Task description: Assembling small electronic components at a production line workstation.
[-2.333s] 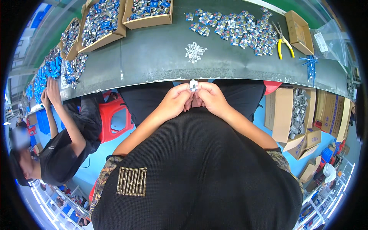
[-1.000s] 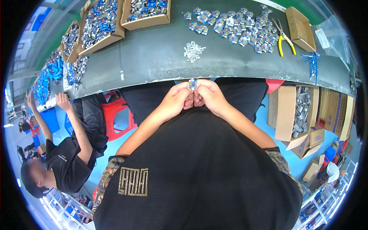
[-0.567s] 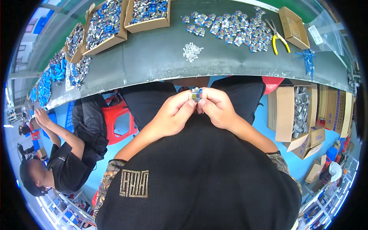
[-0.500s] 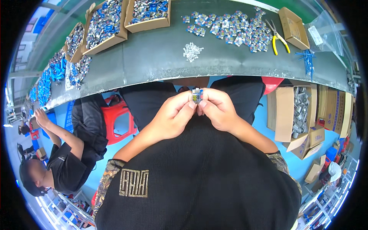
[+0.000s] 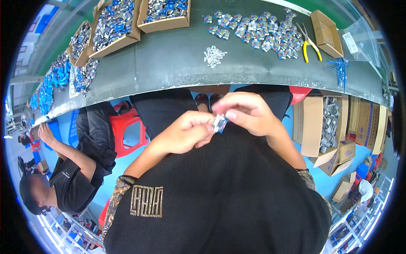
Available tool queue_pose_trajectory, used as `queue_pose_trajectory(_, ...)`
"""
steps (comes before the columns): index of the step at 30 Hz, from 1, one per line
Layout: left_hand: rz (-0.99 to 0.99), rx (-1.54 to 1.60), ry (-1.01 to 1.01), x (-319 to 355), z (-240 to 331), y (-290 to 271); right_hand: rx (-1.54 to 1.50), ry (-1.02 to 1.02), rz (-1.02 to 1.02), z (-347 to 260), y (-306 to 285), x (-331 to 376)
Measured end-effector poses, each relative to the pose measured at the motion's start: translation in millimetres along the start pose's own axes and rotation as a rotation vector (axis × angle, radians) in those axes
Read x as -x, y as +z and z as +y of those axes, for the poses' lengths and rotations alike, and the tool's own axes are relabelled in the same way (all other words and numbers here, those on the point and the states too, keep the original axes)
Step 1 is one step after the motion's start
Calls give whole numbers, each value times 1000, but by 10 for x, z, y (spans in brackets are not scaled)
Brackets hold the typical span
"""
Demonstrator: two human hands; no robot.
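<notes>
Pinched between the thumb and fingers of my left hand (image 5: 186, 133) is a small display module (image 5: 219, 123), a white and blue piece held tilted in front of my lap. My right hand (image 5: 251, 113) hovers beside it with fingers stretched out and slightly blurred; its thumb is close to the module, and I cannot tell whether it touches. On the table, many similar small modules (image 5: 267, 33) lie spread at the far right of centre. A small heap of white pieces (image 5: 213, 56) sits nearer the table's front edge.
Yellow-handled pliers (image 5: 311, 46) lie by an open cardboard box (image 5: 327, 34). Blue ties (image 5: 341, 70) stick out over the front edge. Boxes of small parts (image 5: 114, 29) stand far left. A carton of grey metal parts (image 5: 330, 122) is at right; a co-worker (image 5: 72, 178) sits left.
The module has been turned over and tilted, and has moved slightly down. My right hand has let go of it, its fingers opening out; my left hand keeps its pinch.
</notes>
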State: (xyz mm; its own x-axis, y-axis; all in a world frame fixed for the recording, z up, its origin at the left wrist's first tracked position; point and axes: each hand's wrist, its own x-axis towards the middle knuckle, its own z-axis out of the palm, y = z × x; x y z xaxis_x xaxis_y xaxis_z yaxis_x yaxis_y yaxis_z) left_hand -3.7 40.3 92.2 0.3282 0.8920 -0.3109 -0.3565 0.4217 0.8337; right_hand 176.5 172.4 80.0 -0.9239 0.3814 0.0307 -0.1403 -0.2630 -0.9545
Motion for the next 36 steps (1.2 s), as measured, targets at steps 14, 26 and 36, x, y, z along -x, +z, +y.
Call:
queue_pose_trajectory(14, -300, 247, -127, 33, 34, -86, 282, -145, -270, -225, -116, -47)
queue_pose_trajectory(26, 157, -165, 7, -96, 269, -330, 397, 45, 188, -19, -276, -116)
queue_pose_trajectory(36, 665, -601, 165, -677, 1175, -1177, 1061, -130, 592, 110, -564, -751)
